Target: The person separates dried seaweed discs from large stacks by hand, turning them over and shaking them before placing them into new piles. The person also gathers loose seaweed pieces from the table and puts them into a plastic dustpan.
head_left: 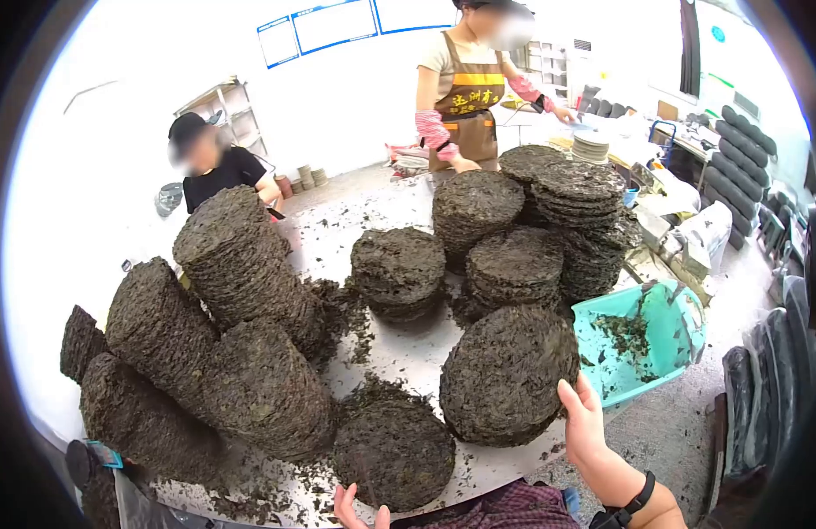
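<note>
Dark pressed-leaf discs cover the counter (pixel 373 344), most of them in stacks. The right hand (pixel 582 421) grips the rim of a tilted stack of discs (pixel 507 375) at the near right edge of the counter, thumb against its face, fingers behind it. The left hand (pixel 355 509) shows only its fingertips at the near edge, just below a single flat disc (pixel 394 451); whether it holds anything cannot be told. Leaning stacks (pixel 232 264) lie on their sides along the left edge, and upright stacks (pixel 514 220) stand toward the far right corner. Loose leaf crumbs are scattered between them. A teal basket (pixel 663 339) holding crumbs sits just off the right edge. At the far edge a person stands in a brown apron (pixel 468 106) with yellow characters across the chest, too small to read. Another person in a black shirt (pixel 221 172) is at the far left edge.
</note>
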`<act>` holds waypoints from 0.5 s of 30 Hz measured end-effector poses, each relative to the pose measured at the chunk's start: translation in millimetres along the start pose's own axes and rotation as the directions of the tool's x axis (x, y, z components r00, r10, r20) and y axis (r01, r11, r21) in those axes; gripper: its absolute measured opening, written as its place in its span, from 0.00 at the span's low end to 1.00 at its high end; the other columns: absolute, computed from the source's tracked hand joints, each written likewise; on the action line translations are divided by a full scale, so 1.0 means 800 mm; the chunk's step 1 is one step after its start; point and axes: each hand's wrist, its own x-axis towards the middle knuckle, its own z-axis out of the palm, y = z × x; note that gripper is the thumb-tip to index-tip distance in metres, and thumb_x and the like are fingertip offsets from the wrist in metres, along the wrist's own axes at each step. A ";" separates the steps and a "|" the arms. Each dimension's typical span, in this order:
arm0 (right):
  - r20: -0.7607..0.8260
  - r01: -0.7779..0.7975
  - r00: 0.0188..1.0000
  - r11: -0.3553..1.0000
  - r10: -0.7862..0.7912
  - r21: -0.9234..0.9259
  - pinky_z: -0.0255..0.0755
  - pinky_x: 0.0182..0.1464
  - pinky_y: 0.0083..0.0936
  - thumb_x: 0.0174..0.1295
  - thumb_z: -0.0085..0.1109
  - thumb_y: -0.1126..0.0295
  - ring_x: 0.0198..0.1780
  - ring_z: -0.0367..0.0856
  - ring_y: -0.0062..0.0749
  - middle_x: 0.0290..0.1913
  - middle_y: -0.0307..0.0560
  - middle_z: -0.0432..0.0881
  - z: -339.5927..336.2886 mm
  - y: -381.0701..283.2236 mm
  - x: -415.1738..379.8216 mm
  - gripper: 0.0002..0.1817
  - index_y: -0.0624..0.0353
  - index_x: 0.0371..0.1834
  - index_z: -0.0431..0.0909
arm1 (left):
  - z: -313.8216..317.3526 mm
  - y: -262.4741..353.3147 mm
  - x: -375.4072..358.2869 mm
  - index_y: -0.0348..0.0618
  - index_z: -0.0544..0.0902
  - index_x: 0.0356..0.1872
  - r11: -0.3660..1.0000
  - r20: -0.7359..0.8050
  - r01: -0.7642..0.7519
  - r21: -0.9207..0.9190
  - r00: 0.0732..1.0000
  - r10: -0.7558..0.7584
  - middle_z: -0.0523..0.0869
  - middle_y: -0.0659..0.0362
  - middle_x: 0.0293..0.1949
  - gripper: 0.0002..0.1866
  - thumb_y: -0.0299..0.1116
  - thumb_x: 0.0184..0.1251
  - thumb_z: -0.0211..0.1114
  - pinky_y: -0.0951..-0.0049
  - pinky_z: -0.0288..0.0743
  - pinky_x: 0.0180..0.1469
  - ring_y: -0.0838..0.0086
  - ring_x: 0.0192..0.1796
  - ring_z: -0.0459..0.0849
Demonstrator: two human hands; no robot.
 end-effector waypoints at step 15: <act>0.048 0.193 0.971 0.654 -0.233 -0.732 0.46 0.75 0.43 0.63 0.62 0.66 0.76 0.49 0.47 0.73 0.53 0.56 -0.075 0.009 -0.019 0.31 0.59 0.69 0.66 | 0.034 0.048 0.007 0.43 0.61 0.73 0.777 0.185 -0.402 0.484 0.915 0.358 0.50 0.40 0.76 0.35 0.39 0.69 0.66 0.38 0.46 0.72 0.41 0.77 0.46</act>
